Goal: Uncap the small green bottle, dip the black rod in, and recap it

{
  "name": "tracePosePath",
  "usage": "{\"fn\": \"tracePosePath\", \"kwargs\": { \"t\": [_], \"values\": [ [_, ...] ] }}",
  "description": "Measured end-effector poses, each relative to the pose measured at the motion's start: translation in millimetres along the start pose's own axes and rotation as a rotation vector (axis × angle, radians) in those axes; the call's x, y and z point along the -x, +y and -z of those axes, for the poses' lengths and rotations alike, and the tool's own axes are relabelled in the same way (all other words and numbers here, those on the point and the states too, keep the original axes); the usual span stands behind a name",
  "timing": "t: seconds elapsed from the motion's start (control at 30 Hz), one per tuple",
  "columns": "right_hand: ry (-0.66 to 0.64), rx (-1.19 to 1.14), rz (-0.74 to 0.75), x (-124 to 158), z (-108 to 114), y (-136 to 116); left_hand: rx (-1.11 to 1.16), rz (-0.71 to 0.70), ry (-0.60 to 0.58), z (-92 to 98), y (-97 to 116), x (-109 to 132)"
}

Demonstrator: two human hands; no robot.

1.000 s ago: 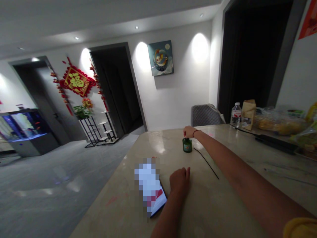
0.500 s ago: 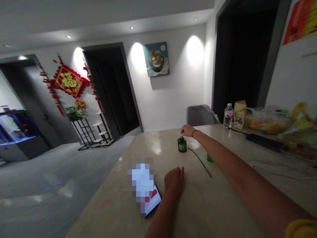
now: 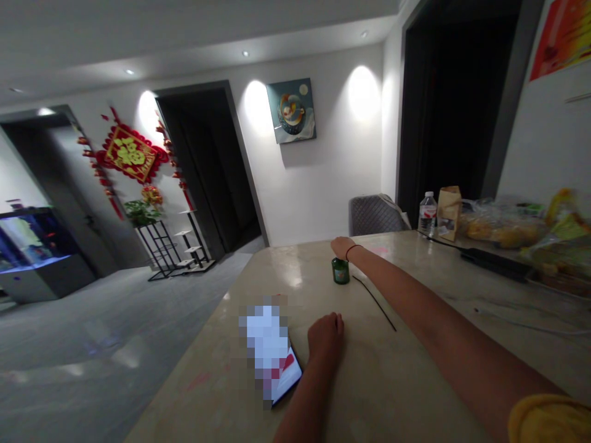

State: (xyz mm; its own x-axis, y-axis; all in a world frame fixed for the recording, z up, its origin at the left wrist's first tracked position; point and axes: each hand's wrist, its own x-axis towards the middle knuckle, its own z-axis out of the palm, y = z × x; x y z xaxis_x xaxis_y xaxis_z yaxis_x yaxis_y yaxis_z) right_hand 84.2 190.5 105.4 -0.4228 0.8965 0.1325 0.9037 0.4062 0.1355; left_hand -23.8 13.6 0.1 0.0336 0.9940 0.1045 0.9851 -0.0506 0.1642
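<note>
A small green bottle (image 3: 340, 273) stands upright on the table (image 3: 369, 381). Just over its mouth is my right hand (image 3: 344, 247), fingers curled together, hiding the bottle's top; whatever they may hold does not show. To the right of the bottle lies a thin dark stick (image 3: 375, 303), partly under my right forearm. My left hand (image 3: 325, 337) rests on the table in a loose fist, with nothing seen in it. Beside it, on the left, lies a phone (image 3: 287, 383) with a lit, blurred-out screen.
At the table's right side are a water bottle (image 3: 427, 215), a brown paper bag (image 3: 449, 213), bagged food (image 3: 505, 227), a black power strip (image 3: 497, 264) and a pale cable (image 3: 530, 326). A grey chair (image 3: 376, 215) stands beyond the far edge.
My right hand has come slightly left and down, onto the top of the green bottle. The green item beside my right forearm is now hidden behind it. My left hand stays put.
</note>
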Motion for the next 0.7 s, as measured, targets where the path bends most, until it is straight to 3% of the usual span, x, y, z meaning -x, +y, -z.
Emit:
{"fn": "tracePosePath", "kwargs": {
  "t": [0.47,0.7],
  "values": [
    [-0.096,-0.006,-0.025,-22.6,-6.9,11.1,-0.002,-0.006,0.009,-1.4,-1.5,0.6],
    [-0.077,-0.005,0.006,-20.7,-8.1,15.3,0.007,0.002,-0.020,0.1,-1.0,0.4]
  ]
}}
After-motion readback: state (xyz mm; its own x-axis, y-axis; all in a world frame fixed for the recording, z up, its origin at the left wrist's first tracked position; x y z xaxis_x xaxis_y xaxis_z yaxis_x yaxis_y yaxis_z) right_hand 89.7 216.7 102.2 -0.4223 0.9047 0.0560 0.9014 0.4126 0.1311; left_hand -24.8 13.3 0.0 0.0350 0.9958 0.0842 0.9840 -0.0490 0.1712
